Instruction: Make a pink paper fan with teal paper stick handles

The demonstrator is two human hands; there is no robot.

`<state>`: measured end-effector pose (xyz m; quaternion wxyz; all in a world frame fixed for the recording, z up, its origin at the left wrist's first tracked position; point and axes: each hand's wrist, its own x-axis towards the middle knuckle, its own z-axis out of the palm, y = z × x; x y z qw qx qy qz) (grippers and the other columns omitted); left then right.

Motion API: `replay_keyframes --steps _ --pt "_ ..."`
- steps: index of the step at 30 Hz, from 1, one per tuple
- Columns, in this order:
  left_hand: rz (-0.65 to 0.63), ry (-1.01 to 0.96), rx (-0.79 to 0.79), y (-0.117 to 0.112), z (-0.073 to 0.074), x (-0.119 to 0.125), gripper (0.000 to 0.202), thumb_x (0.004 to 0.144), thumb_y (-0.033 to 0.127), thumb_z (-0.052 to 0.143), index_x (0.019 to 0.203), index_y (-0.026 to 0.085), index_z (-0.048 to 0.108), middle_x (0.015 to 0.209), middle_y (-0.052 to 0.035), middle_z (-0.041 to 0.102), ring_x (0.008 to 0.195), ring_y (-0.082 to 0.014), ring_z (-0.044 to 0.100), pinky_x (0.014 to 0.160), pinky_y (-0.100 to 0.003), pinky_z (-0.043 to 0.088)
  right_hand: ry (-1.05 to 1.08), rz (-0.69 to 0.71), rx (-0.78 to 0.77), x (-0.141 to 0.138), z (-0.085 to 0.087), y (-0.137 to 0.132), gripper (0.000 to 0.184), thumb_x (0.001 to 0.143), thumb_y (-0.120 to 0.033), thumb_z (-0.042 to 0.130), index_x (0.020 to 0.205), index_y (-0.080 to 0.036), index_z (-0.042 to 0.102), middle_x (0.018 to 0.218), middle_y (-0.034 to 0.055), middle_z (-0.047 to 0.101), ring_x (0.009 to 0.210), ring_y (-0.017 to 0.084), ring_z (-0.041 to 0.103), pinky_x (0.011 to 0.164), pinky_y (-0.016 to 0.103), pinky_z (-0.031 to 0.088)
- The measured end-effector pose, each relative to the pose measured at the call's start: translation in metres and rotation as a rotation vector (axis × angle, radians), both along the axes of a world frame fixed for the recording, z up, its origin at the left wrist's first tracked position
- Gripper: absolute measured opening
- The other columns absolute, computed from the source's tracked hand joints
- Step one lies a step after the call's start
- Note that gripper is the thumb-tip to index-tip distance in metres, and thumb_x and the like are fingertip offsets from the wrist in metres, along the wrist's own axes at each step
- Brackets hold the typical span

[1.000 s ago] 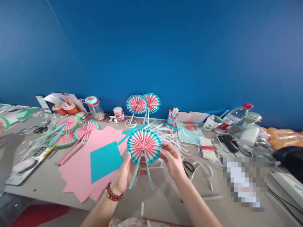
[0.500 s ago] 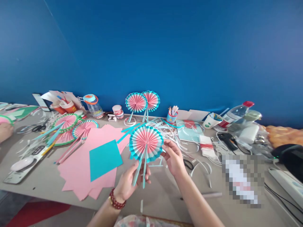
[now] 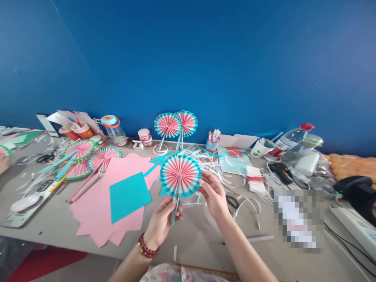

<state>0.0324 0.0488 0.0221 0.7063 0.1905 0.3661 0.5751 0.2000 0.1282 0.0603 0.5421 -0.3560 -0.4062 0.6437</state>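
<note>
A round pleated paper fan (image 3: 180, 175), pink in the middle with white and teal rings, is spread open in front of me. My left hand (image 3: 166, 213) is closed round its narrow paper handle, whose strips lie together below the disc. At the disc's right rim, my right hand (image 3: 213, 192) has its thumb and fingers closed on the edge. Left of the fan, a teal paper sheet (image 3: 130, 197) rests on a fanned-out stack of pink paper (image 3: 91, 219). Two similar fans (image 3: 168, 125) stand against the blue wall behind.
More pleated fans (image 3: 104, 158) lie at left, near a utensil-like white oval object (image 3: 26, 203). Paper strips (image 3: 202, 156) are scattered behind my hands. Scissors (image 3: 232, 201), a glue gun (image 3: 280, 173), a plastic bottle (image 3: 292, 141) and a power strip (image 3: 354, 223) sit at right. Another person's hand (image 3: 3, 162) shows far left.
The fan's two handle strips, spread apart before, have come together in my left hand. My right hand stays at the rim. The view has shifted slightly.
</note>
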Motion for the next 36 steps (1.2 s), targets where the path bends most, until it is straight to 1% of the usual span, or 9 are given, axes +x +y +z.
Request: replay_keyframes --steps 4,8,12,16,20,24,28,31,36 --pt "-0.003 0.047 0.002 0.000 -0.001 0.005 0.023 0.080 0.036 0.077 0.078 0.016 0.064 0.071 0.0004 0.062 0.058 -0.0072 0.051 0.050 -0.018 0.036 0.115 0.086 -0.089 -0.006 -0.007 -0.010 0.040 0.076 -0.039 0.079 0.112 -0.029 0.067 0.110 0.0036 0.070 0.092 0.020 0.067 0.077 0.031 0.055" --pt "0.010 0.179 -0.023 -0.001 -0.004 0.011 0.025 0.079 0.039 0.077 0.083 0.015 0.070 0.071 -0.0010 0.065 0.059 -0.0078 0.053 0.053 -0.019 0.037 0.154 0.197 -0.166 -0.014 -0.019 -0.023 0.035 0.070 -0.033 0.084 0.099 -0.024 0.068 0.091 0.0026 0.071 0.079 0.021 0.067 0.065 0.032 0.055" --pt "0.016 0.192 -0.058 -0.003 -0.007 0.013 0.035 0.079 0.046 0.075 0.096 0.016 0.073 0.081 -0.0056 0.071 0.071 -0.0156 0.061 0.052 -0.022 0.038 0.141 0.128 -0.196 -0.014 -0.023 -0.026 0.032 0.068 -0.032 0.085 0.093 -0.023 0.067 0.083 0.0005 0.070 0.069 0.019 0.064 0.051 0.027 0.051" --pt "0.063 0.229 -0.071 -0.005 -0.012 0.012 0.038 0.079 0.049 0.073 0.101 0.019 0.072 0.093 -0.0074 0.073 0.077 -0.0199 0.063 0.053 -0.024 0.038 0.086 0.078 -0.155 -0.009 -0.021 -0.022 0.031 0.069 -0.030 0.085 0.094 -0.023 0.069 0.087 0.0001 0.072 0.074 0.018 0.065 0.067 0.031 0.054" --pt "0.088 0.292 -0.015 -0.005 -0.009 0.010 0.035 0.080 0.046 0.074 0.097 0.016 0.072 0.082 -0.0043 0.068 0.064 -0.0122 0.055 0.052 -0.022 0.036 0.045 0.031 -0.142 -0.005 -0.021 -0.020 0.034 0.068 -0.029 0.086 0.098 -0.023 0.070 0.094 0.0006 0.074 0.084 0.020 0.067 0.082 0.033 0.053" --pt "-0.020 0.199 -0.026 -0.004 0.002 0.009 0.032 0.082 0.045 0.073 0.092 0.015 0.068 0.069 0.0011 0.059 0.054 -0.0070 0.048 0.047 -0.020 0.031 0.016 0.005 -0.141 -0.005 -0.024 -0.020 0.035 0.066 -0.030 0.087 0.096 -0.024 0.071 0.095 0.0008 0.075 0.085 0.020 0.068 0.083 0.034 0.052" --pt "-0.053 0.080 -0.057 -0.002 0.005 0.010 0.030 0.078 0.040 0.077 0.082 0.016 0.061 0.062 0.0041 0.056 0.046 -0.0043 0.042 0.044 -0.019 0.027 0.033 0.017 -0.116 -0.007 -0.022 -0.020 0.036 0.068 -0.029 0.086 0.099 -0.024 0.069 0.102 0.0015 0.074 0.093 0.022 0.067 0.086 0.035 0.051" --pt "-0.043 0.134 -0.010 -0.001 0.004 0.011 0.027 0.082 0.039 0.074 0.082 0.016 0.059 0.061 0.0019 0.061 0.047 -0.0065 0.048 0.048 -0.020 0.034 0.036 0.016 -0.101 -0.009 -0.022 -0.021 0.036 0.069 -0.029 0.085 0.101 -0.025 0.067 0.104 0.0015 0.074 0.095 0.022 0.067 0.087 0.034 0.051" --pt "-0.049 0.176 0.009 0.000 0.004 0.008 0.026 0.080 0.038 0.076 0.086 0.016 0.063 0.071 -0.0034 0.069 0.067 -0.0139 0.061 0.066 -0.025 0.047 0.004 0.006 -0.085 -0.010 -0.025 -0.022 0.041 0.069 -0.030 0.085 0.105 -0.024 0.066 0.103 0.0023 0.073 0.091 0.022 0.067 0.083 0.034 0.053"
